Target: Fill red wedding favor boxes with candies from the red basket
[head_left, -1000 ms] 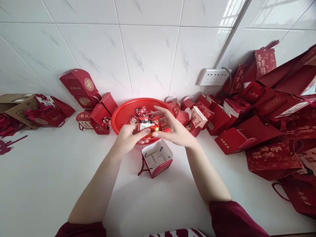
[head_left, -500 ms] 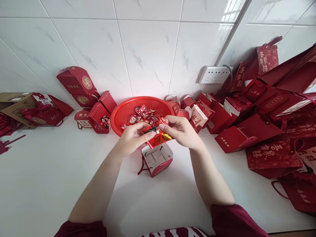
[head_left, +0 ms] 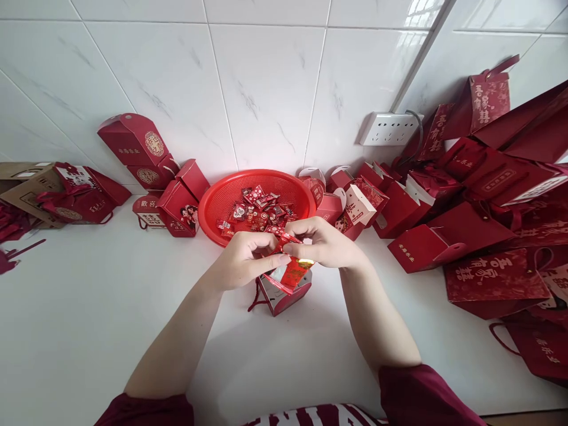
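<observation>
Both hands hold a shiny red and gold packet [head_left: 295,273] above a small open red box [head_left: 290,300] with a dark red cord. My left hand [head_left: 248,259] pinches the packet's left upper part between thumb and fingers. Gripping its upper right part is my right hand [head_left: 323,242]. The packet hides much of the box's inside. Just behind the hands sits a red plastic basket [head_left: 213,198], with several small red wrapped pieces [head_left: 260,207] in it.
Red boxes and a brown bag [head_left: 38,192] stand at the left. Many red gift boxes [head_left: 492,278] crowd the right side. A white power strip [head_left: 389,129] is on the tiled wall [head_left: 270,94] behind. All the boxes rest on a white tabletop [head_left: 110,302].
The packet has turned and hangs lower, covering more of the open box. My left hand has shifted slightly right and down, and the two hands are closer together. The view has tilted slightly.
</observation>
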